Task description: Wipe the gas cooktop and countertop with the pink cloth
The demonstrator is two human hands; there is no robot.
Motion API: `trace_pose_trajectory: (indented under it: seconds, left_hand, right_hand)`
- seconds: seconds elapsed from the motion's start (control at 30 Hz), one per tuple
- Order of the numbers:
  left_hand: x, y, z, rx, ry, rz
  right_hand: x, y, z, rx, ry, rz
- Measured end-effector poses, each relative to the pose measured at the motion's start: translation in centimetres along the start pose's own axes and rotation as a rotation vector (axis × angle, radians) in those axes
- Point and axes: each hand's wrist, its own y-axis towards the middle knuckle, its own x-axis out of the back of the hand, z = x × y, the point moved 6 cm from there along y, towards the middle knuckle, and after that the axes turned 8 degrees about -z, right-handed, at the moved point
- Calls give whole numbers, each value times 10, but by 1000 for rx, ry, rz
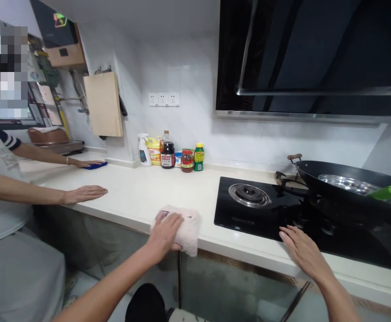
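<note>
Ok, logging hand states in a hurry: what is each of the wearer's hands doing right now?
Left hand: open, palm pressed flat on the pink cloth at the counter edge.
Right hand: open, holding nothing, resting flat on the black hob.

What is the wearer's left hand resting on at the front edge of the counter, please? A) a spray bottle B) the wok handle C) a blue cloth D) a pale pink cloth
D: the left hand lies flat on a pale pink cloth that droops over the edge of the counter, while the right hand rests by the black hob.
</note>
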Motion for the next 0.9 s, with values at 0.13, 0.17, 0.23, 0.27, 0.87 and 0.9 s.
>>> trace_pose_trajectory:
  seconds: [0.13,0.17,0.23,0.27,0.87,0.9]
  left_hand:
    - [19,-29,70,183,250,21]
    - [23,-35,83,221,311,20]
    - [28,-41,99,262,383,21]
    - [28,-43,102,264,393,27]
    - [-54,25,-144,-24,-184,128]
    - [-57,31,-161,-69,-209,102]
  right_hand:
    - [-2,-2,-1,-19,-2,19]
    - [-2,-2,0,-21,-3,22]
    - [-2,-4,1,-27,-8,29]
    - [-2,-4,1,-29,-12,35]
    - [-1,-3,-2,-64,37,24]
    - [-1,-2,-2,-60,41,17]
